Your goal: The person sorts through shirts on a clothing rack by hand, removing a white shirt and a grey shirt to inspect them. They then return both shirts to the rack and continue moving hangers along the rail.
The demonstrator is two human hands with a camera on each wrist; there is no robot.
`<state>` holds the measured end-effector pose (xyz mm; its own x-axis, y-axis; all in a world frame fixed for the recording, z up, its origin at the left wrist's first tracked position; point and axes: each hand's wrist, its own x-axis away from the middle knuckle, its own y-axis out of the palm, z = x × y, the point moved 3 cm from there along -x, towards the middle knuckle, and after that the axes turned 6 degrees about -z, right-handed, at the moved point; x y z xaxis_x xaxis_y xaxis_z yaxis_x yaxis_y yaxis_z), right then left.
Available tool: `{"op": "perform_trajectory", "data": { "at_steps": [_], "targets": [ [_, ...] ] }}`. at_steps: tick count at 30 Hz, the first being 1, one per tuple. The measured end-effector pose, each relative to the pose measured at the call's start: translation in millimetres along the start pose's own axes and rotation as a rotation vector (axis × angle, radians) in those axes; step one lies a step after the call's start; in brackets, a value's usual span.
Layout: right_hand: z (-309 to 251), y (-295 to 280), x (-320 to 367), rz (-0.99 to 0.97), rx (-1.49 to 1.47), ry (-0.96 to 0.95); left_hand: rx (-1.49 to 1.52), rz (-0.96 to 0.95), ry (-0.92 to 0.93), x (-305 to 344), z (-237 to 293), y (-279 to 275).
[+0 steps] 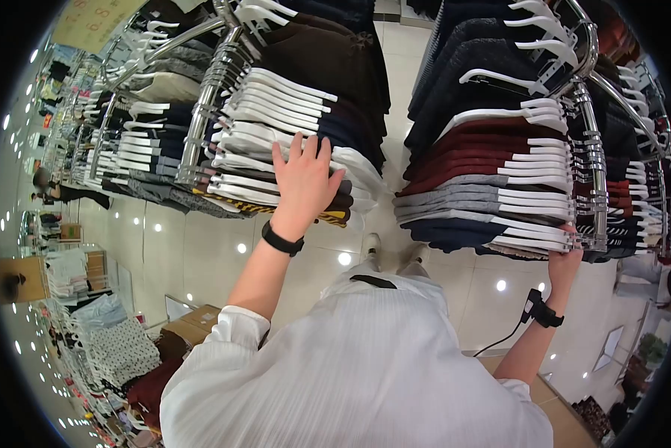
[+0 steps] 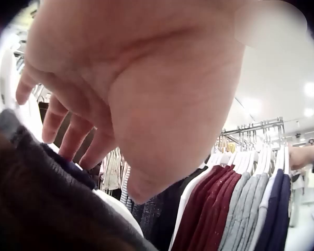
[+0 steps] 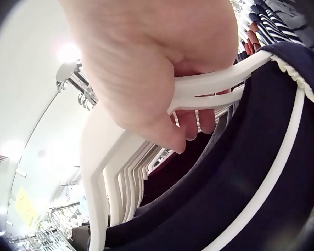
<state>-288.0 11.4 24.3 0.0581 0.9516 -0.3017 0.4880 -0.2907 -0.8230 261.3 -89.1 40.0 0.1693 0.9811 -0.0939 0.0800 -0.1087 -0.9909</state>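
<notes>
My left hand (image 1: 304, 179) lies with fingers spread over white hangers (image 1: 287, 104) on the left rack, where dark garments (image 1: 339, 127) hang. In the left wrist view its palm faces the camera and the fingers reach down to the clothes. At the front end of the right rack, my right hand (image 1: 565, 261) grips a white clothes hanger (image 3: 214, 83), thumb on the near side and fingers behind. That hanger carries a navy garment (image 3: 246, 151) with a pale ruffled edge. Grey garments (image 1: 455, 198) and dark red garments (image 1: 470, 145) hang behind it.
Chrome rails (image 1: 593, 149) hold both rows, with a tiled floor aisle (image 1: 395, 67) between them. A cardboard box (image 1: 193, 328) stands low on the left near a polka-dot garment (image 1: 122, 351). Another person (image 1: 81, 194) is at the far left.
</notes>
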Motion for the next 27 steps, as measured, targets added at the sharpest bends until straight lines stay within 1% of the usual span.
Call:
{"op": "perform_trajectory", "data": {
  "at_steps": [2,3,5,7,8,9,12,14,15,17,21,22,24,27],
  "targets": [
    [2,1,-2,-0.002,0.011,-0.042,-0.018,0.003,0.015,6,1,3],
    [1,0,0,-0.008,0.011,-0.031,-0.036,0.005,0.019,11,1,4],
    [2,2,2,-0.01,-0.013,0.05,-0.024,-0.036,0.015,19,-1,4],
    [6,5,3,-0.038,-0.014,0.045,0.007,-0.013,0.042,27,-4,-1],
    [7,4,4,-0.022,-0.025,0.048,0.031,-0.016,0.042,30,-5,-3],
    [7,4,4,-0.002,-0.037,0.05,0.024,-0.023,0.035,31,-6,-5],
    [13,5,5,-0.03,-0.077,0.081,0.024,-0.049,0.047,31,-8,-8],
    [12,6,5,-0.021,-0.089,0.077,0.037,0.012,0.092,23,-10,-7],
    [12,6,5,-0.007,-0.095,0.07,0.036,0.009,0.092,17,-12,-6],
    [13,5,5,-0.014,-0.102,0.074,0.032,-0.09,0.097,5,-16,1],
    [17,6,7,-0.025,-0.081,0.069,0.004,-0.072,0.11,-9,-20,4],
    [18,5,8,-0.024,-0.081,0.074,0.0,-0.105,0.086,-11,-21,5],
    [20,5,9,-0.095,-0.078,0.133,-0.005,-0.142,0.065,-14,-23,6],
    [17,5,11,-0.061,-0.087,0.125,-0.006,-0.217,0.048,-20,-27,11]
  ]
}}
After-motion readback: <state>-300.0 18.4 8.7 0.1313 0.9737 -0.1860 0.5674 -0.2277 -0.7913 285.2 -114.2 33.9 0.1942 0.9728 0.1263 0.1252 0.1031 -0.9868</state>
